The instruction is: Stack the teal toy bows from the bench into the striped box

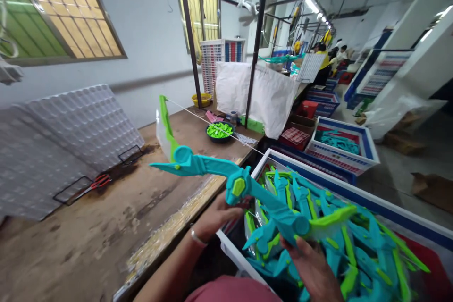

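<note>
A turquoise and lime-green toy bow [219,167] is held up across the middle of the view, with its white string [201,117] stretched from the upper left tip past the far side. My left hand [224,210] grips it near the centre; part of those fingers is hidden behind the bow. Farther right, my right hand [309,262] is closed around the underside of the right limb, thumb showing. Just beneath lies a heap of similar bows [364,240] in a white and blue crate [318,177].
A worn wooden table [88,240] spans the left, carrying red-handled scissors [101,180], corrugated white sheets [81,127] and a dark bowl of green pieces [220,131]. Metal posts [256,47] rise from its far end. Another crate [343,146] stands beyond. People [322,59] are in the distance.
</note>
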